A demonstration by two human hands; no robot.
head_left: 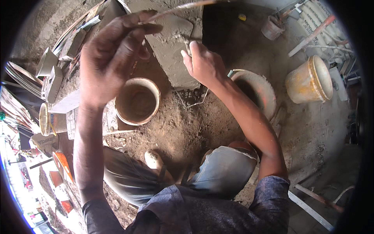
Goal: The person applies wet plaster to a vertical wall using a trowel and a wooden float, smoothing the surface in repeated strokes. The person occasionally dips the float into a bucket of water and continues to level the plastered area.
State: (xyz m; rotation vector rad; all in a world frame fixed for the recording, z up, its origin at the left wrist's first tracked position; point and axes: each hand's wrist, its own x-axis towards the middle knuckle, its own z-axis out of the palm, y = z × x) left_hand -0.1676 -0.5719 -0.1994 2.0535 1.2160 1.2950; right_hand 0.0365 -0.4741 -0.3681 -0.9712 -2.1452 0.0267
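Observation:
My left hand (111,54) is raised at the upper left, its fingers pinched round the end of a thin, curved, pale-brown rod (183,6). The rod runs up to the right past the top edge. In my right hand (204,62) is the handle of a trowel, gripped in a closed fist. Its flat grey blade (177,26) lies on wet mortar (171,58), which coats a long flat slab reaching away from me. A lump of mortar sits near the blade's neck.
A round bucket (157,107) stands left of the slab, a wide tub (270,105) behind my right forearm. Farther right are a stained yellow-white bucket (302,85) and a small pail (272,28). A bent wire (194,104) lies at the slab's near end. Planks and blocks crowd the left.

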